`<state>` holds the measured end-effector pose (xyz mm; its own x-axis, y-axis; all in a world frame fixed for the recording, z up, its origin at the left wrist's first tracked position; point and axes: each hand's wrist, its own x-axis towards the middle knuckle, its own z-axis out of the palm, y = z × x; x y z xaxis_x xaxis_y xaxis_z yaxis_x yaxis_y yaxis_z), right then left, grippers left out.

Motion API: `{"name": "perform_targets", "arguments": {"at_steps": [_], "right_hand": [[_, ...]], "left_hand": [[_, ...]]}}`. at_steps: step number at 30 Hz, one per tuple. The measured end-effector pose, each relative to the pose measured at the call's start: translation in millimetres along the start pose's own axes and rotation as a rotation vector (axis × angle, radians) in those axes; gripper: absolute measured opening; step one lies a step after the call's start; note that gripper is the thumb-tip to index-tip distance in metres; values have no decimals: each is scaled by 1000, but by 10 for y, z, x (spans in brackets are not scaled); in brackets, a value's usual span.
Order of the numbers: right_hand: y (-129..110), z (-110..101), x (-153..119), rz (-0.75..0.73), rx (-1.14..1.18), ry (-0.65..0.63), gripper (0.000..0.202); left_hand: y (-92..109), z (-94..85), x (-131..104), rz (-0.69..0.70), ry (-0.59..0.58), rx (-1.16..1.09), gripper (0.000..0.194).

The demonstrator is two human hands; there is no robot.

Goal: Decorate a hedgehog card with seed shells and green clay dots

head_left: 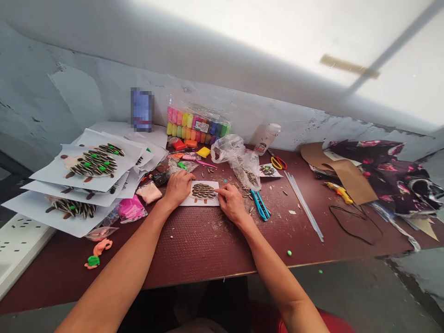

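Note:
A small white card (202,193) with a shape made of striped sunflower seeds lies on the brown table (201,245) in front of me. My left hand (178,187) rests flat on the card's left edge. My right hand (231,202) touches the card's right edge with pinched fingertips; whether a seed is between them cannot be told. Loose seeds (247,189) lie scattered just right of the card, beside a clear plastic bag (239,159) holding more seeds.
A pile of finished seed pictures on white sheets (86,171) fills the left. A pack of coloured clay (196,125) stands at the wall. Blue cutter (260,204), scissors (278,163), glue sticks (303,203), glue gun (338,191) and dark floral cloth (388,175) lie right.

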<state>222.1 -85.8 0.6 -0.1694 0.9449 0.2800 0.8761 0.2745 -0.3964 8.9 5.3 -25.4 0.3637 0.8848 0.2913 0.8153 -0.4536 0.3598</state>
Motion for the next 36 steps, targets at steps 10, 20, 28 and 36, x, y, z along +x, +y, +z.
{"name": "perform_targets", "arguments": {"at_steps": [10,20,28,36], "right_hand": [[26,34,-8,-43,26,35,24],[11,0,-24,-37,196,86,9],[-9,25,-15,-51,149,-2,14],[-8,55,-15,-39,123,-45,11]], "left_hand": [[21,-24,-1,-8,-6,-8,30],[7,-9,-5,-6,7,-2,29],[0,-1,-11,-2,13,-11,28],[20,-18,-10,-8,2,-16,30]]}}
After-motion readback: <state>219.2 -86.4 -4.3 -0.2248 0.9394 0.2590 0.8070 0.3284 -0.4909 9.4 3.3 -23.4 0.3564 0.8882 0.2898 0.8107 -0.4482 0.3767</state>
